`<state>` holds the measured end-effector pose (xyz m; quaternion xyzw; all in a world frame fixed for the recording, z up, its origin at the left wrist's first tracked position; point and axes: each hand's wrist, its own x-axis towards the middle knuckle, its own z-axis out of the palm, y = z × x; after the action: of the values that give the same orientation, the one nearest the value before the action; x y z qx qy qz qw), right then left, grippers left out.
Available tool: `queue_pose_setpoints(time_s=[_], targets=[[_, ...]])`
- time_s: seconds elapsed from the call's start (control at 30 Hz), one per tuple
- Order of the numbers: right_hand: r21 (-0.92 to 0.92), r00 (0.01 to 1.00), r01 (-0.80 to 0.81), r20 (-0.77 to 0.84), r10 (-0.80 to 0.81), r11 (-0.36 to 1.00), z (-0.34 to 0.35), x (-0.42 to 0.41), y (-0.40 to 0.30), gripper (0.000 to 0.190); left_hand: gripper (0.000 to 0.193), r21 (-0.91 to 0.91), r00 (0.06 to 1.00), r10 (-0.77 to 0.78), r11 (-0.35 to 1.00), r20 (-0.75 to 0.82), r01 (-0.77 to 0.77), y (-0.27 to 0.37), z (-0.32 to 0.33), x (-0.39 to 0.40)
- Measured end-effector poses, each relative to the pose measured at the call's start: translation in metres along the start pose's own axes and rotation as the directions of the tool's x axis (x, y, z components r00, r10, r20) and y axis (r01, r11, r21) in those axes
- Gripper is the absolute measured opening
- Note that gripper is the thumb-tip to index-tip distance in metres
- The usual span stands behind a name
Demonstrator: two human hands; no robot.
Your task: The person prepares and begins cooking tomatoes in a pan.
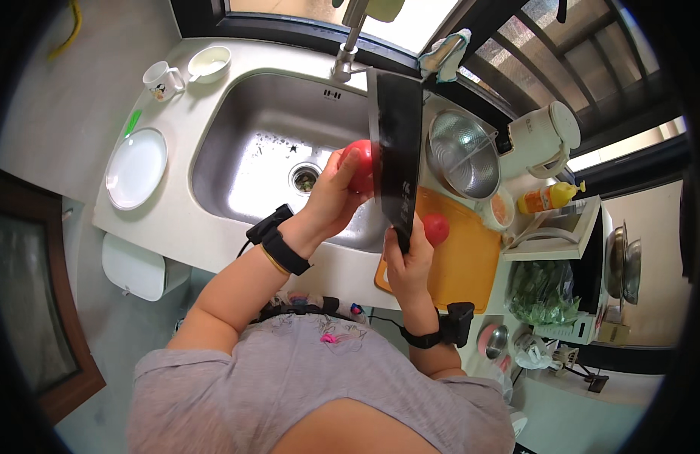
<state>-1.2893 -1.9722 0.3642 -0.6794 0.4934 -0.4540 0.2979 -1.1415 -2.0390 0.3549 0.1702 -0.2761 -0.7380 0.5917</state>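
My left hand holds a red tomato above the right part of the steel sink. In my right hand is the handle end of a black-bladed cleaver. The blade points away from me, its pale edge turned left against the tomato or just in front of it; part of the tomato is hidden there. A second red tomato lies on an orange cutting board, just right of my right hand. The cleaver hides the sink's right side.
Right of the sink stand a steel colander, a small bowl, a cream kettle and a yellow pump bottle. The faucet rises behind the sink. At left are a white plate, a mug and a white bowl.
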Motion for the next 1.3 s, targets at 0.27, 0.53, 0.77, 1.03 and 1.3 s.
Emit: queue_pose_setpoints(time_s=[0.27,0.53,0.77,1.03,1.3], targets=[[0.252,0.991,-0.108,-0.052,0.125,0.962,-0.009,0.002,-0.024,0.034,0.044,-0.262,0.983,-0.093,0.964,-0.159,0.049,0.004,0.006,-0.003],[0.14,0.992,-0.123,-0.02,0.127,0.982,-0.005,0.004,-0.024,0.036,0.044,-0.243,0.996,-0.092,0.966,-0.003,0.089,0.001,0.002,-0.004],[0.093,0.988,-0.152,-0.016,0.154,0.984,-0.003,0.023,-0.036,0.036,0.049,-0.156,0.99,-0.067,0.987,-0.127,0.047,-0.001,0.017,-0.008],[0.192,0.98,-0.184,-0.036,0.195,0.964,-0.002,0.025,-0.035,0.036,0.049,-0.17,0.99,-0.099,0.982,-0.105,0.08,-0.008,0.017,-0.011],[0.223,0.977,-0.191,-0.049,0.207,0.956,-0.001,0.024,-0.038,0.037,0.047,-0.172,0.983,-0.098,0.983,-0.154,0.071,-0.007,0.021,-0.012]])
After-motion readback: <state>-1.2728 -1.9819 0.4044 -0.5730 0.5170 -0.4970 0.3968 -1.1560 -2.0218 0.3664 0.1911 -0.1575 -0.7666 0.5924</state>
